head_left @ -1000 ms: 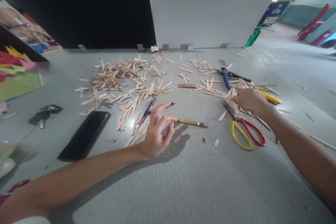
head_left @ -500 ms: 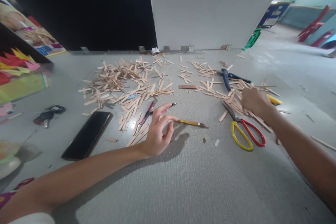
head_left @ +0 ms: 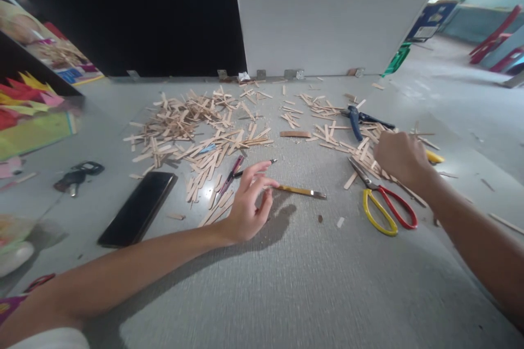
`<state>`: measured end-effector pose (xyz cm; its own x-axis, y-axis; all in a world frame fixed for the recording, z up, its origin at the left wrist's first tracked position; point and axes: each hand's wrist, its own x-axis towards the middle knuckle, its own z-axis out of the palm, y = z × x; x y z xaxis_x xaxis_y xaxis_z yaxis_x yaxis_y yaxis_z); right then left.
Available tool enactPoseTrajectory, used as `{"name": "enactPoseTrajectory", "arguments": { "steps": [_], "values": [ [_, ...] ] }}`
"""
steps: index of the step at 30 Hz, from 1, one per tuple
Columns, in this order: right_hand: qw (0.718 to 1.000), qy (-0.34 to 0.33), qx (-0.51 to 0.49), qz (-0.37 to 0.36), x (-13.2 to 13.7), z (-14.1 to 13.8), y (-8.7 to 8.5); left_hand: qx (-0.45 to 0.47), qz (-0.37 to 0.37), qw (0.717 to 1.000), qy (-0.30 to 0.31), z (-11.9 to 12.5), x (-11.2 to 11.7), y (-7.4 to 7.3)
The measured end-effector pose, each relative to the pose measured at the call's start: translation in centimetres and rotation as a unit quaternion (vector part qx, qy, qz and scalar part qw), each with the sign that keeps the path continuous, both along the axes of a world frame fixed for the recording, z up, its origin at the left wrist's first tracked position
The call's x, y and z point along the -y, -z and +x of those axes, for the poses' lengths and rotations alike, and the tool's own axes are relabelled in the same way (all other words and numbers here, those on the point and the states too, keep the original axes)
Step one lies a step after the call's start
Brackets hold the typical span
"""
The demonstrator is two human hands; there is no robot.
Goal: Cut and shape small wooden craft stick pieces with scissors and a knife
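Observation:
My left hand (head_left: 248, 204) hovers low over the grey table (head_left: 286, 283) with its fingers spread and loosely curled, holding nothing; its fingertips are beside a yellow craft knife (head_left: 301, 192) and a dark pen (head_left: 262, 163). My right hand (head_left: 399, 157) reaches into the scattered wooden sticks (head_left: 360, 150) on the right, seen from the back with its fingers curled down and hidden. It partly covers a yellow-handled tool (head_left: 434, 157). Red-and-yellow scissors (head_left: 382, 204) lie just in front of it.
A big heap of wooden sticks (head_left: 192, 125) lies at the centre left. A black phone (head_left: 139, 207) and keys (head_left: 77, 174) lie left of it. Blue pliers (head_left: 356, 120) rest at the back right. A white board (head_left: 327, 11) stands behind; coloured paper (head_left: 28, 114) sits far left.
My right hand has shifted slightly further back and right among the sticks. My left hand stays almost still by the craft knife.

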<state>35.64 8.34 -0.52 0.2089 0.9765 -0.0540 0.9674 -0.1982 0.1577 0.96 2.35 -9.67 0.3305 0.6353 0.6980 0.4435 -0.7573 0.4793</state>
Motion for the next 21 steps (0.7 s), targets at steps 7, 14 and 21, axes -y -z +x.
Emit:
{"name": "enactPoseTrajectory", "arguments": {
  "steps": [7,14,21],
  "values": [
    [0.977,-0.159,-0.121,-0.069,3.2,-5.5,-1.9,-0.017,-0.003,0.998,0.057,0.1,-0.1,-0.4],
    [0.906,-0.331,-0.203,-0.17,6.8,-8.0,-0.1,-0.053,0.003,0.994,0.099,0.1,0.1,0.1],
    [0.944,-0.293,-0.078,-0.127,6.7,-8.6,0.1,-0.147,-0.076,0.978,-0.127,0.7,0.4,0.9]
  ]
}}
